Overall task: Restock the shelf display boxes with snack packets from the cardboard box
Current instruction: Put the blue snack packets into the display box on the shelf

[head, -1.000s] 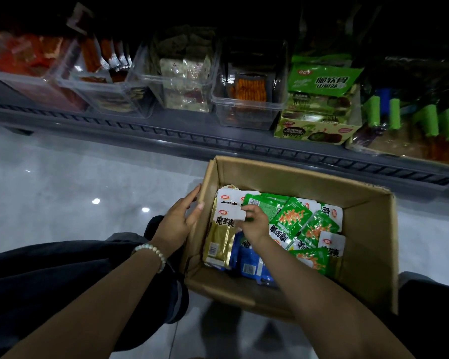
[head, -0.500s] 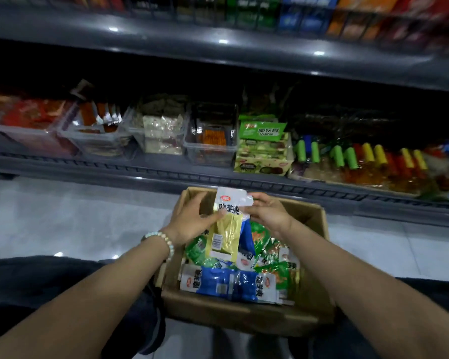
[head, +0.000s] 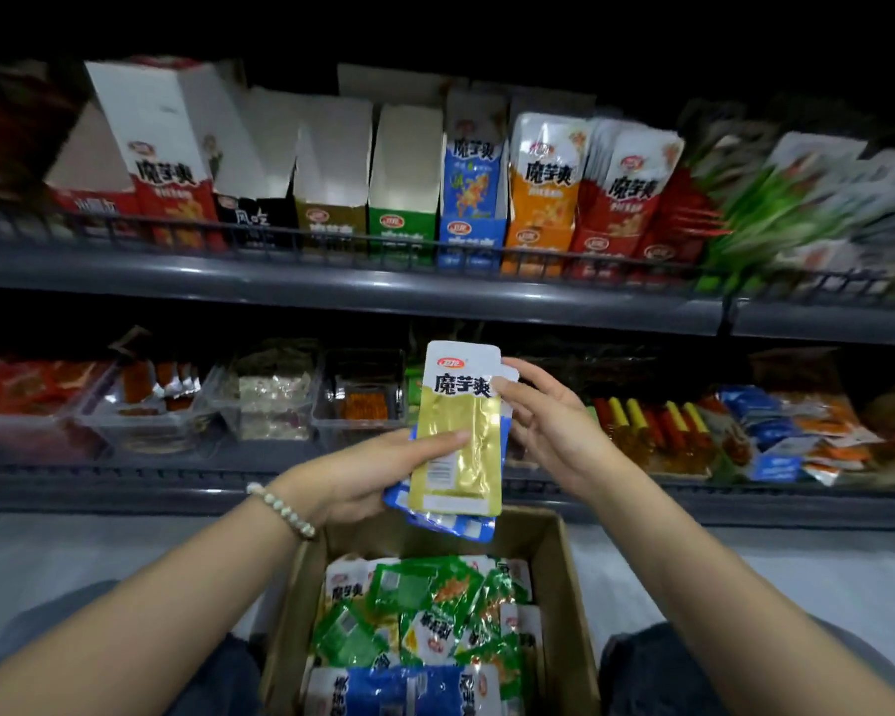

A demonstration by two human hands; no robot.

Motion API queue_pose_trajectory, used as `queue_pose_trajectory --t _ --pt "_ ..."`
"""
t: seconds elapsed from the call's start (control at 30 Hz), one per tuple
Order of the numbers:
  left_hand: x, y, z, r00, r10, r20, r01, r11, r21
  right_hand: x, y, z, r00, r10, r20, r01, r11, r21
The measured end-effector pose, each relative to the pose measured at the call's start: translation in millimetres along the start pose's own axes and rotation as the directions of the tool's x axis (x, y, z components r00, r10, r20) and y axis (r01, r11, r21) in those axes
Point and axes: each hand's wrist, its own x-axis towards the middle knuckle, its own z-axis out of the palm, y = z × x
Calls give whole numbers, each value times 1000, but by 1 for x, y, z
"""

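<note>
Grey upper shelf (head: 332, 281) behind a wire rail (head: 332, 241), lined with display boxes (head: 401, 219), some empty, some full of packets (head: 543, 167). Lower shelf (head: 125, 483) loaded with clear tubs (head: 275, 400) and loose snack packs (head: 791, 441). On the pale floor (head: 73, 550), an open cardboard box (head: 567, 586).

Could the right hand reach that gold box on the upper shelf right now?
Probably yes: nothing stands between the right hand and the gold box, whose open front faces this way; the left hand also holds the packets.

Upright gold packet (head: 458, 436) above cardboard box (head: 564, 586)
</note>
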Motion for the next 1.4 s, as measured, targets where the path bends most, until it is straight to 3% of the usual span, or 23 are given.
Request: queue_pose_trajectory --t 0.13,0.23,0.33,0.5,0.63,0.77,0.87,1.0,1.17,1.3,1.4 --pt "6 0 12 953 240 -186 -187 947 262 -4 9 10 998 -8 -65 -1 990 -142" --pt "9 4 11 900 373 -228 -274 887 371 -3 11 12 999 11 -51 -18 989 -146" --pt "9 9 7 874 391 -289 -314 907 279 0 13 10 998 1 -70 -8 995 -104" --pt "16 6 3 761 449 -467 -424 890 165 6 22 16 995 36 -90 -30 998 59" --pt "22 7 5 726 454 -516 -429 886 175 12 27 24 992 44 -118 -32 994 104" --pt "24 4 12 801 440 -405 -393 898 196 15 30 29 981 -11 -195 29 996 87" --pt "28 -1 10 805 443 -395 -353 893 280 16 31 29 974 -47 -221 71 992 101" --pt "32 -2 6 841 373 -392 -294 923 248 16 28 29 992 -33 -124 37 999 29" --pt "28 4 6 887 301 -352 -273 954 126 18 13 18 996 -73 -45 62 973 -221" --pt "30 3 2 923 227 -309 -150 956 253 17 18 15 999 -27 -42 13 954 -301" --pt "26 3 1 951 158 -265 -83 958 276 20 30 17 998 9 -70 -26 968 -250"
